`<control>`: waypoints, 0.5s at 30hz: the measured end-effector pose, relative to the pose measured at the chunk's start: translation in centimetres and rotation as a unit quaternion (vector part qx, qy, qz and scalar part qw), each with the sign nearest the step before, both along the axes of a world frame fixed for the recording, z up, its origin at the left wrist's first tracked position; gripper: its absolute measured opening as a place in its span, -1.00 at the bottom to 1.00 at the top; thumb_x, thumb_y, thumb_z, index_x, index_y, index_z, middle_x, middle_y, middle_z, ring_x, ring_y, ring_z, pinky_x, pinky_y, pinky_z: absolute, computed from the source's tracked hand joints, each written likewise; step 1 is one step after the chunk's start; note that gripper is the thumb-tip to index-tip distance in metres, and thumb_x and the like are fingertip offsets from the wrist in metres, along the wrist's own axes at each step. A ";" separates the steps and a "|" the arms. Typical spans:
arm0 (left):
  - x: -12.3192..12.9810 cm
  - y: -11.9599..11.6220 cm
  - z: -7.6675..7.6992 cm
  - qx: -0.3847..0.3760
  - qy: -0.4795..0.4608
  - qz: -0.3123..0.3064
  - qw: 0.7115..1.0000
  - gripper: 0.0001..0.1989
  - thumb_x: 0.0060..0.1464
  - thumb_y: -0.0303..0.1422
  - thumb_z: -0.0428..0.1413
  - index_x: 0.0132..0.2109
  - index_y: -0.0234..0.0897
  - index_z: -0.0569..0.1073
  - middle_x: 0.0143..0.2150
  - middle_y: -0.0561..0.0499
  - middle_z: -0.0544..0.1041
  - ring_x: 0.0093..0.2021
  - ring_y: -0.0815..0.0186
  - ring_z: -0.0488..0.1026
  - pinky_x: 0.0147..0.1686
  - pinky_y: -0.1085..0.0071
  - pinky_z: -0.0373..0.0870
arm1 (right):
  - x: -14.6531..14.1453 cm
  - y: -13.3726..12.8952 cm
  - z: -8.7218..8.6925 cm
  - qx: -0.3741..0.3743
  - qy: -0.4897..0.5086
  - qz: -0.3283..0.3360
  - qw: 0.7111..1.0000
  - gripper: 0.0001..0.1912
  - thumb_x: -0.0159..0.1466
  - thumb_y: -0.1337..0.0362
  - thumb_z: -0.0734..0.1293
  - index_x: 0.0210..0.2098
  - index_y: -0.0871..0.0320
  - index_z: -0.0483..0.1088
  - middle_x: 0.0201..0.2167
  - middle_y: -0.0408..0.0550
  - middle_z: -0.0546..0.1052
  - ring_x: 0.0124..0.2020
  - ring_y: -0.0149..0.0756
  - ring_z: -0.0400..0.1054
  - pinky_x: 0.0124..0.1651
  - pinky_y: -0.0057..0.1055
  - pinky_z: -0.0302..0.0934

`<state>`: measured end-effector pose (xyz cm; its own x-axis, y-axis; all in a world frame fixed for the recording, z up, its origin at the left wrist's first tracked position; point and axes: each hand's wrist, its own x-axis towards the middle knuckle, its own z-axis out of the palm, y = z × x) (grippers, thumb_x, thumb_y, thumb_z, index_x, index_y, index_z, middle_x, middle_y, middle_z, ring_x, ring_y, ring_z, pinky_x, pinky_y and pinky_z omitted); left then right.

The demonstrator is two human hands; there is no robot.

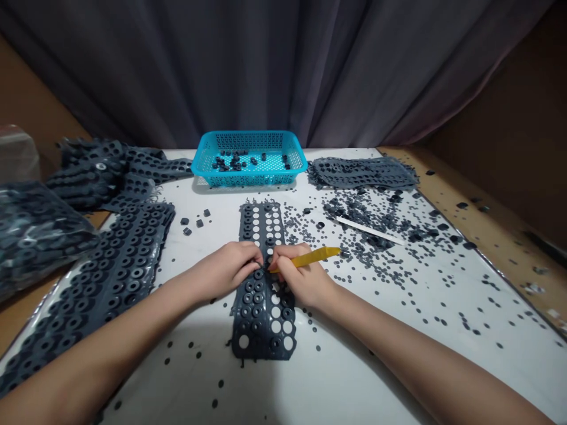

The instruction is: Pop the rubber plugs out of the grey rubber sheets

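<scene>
A dark rubber sheet of moulded rings (257, 313) lies lengthwise in front of me, with white round gaps where the table shows through. Over its middle, my right hand (303, 274) grips a yellow pen-shaped tool (316, 257), its blunt end pointing right and its working tip hidden by the fingers against the sheet. Close beside it, my left hand (234, 265) rests on the sheet's left edge with fingers curled and pinched together. Whatever those fingertips hold is hidden.
A blue basket (250, 177) with loose rubber rings stands at the back. Small black discs (367, 236) and a white stick (370, 230) lie to the right, below another sheet (363, 172). At left are a larger ringed sheet (110, 277), piled sheets (97, 171) and a filled plastic bag (39, 230).
</scene>
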<state>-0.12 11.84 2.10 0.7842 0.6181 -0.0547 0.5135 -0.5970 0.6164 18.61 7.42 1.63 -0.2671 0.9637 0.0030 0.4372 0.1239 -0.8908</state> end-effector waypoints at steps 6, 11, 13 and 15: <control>0.2 -0.1 0.4 -0.021 0.001 0.017 1.000 -0.87 0.15 -0.48 -0.07 -0.27 -0.30 0.37 -0.32 -0.01 0.45 -0.30 0.31 0.39 -0.26 0.39 0.30 | 0.0 -0.1 0.0 0.004 0.002 0.002 1.000 -0.75 0.14 0.39 0.09 -0.65 0.15 0.19 -0.69 -0.18 0.25 -0.59 -0.41 0.12 -0.48 -0.44 -0.04; 0.1 0.0 0.3 -0.030 -0.010 0.029 0.999 -0.86 0.16 -0.47 -0.07 -0.27 -0.29 0.38 -0.32 0.00 0.45 -0.30 0.31 0.39 -0.27 0.41 0.27 | 0.0 0.0 0.1 -0.001 0.004 -0.001 1.000 -0.75 0.14 0.39 0.10 -0.65 0.16 0.19 -0.70 -0.20 0.24 -0.59 -0.42 0.12 -0.47 -0.44 -0.04; 0.1 0.1 0.4 -0.039 -0.020 0.041 0.998 -0.85 0.18 -0.44 -0.07 -0.28 -0.29 0.38 -0.32 0.01 0.46 -0.32 0.33 0.38 -0.28 0.42 0.26 | 0.0 0.0 0.1 -0.005 0.003 -0.001 1.000 -0.75 0.14 0.39 0.10 -0.64 0.15 0.20 -0.70 -0.20 0.24 -0.59 -0.42 0.12 -0.48 -0.44 -0.04; 0.1 0.2 0.6 -0.047 -0.025 0.055 0.997 -0.84 0.19 -0.42 -0.08 -0.29 -0.28 0.39 -0.33 0.03 0.46 -0.34 0.34 0.37 -0.30 0.44 0.25 | 0.0 0.0 0.1 -0.006 0.003 -0.001 1.000 -0.75 0.15 0.38 0.10 -0.65 0.15 0.20 -0.70 -0.20 0.24 -0.59 -0.42 0.12 -0.48 -0.44 -0.05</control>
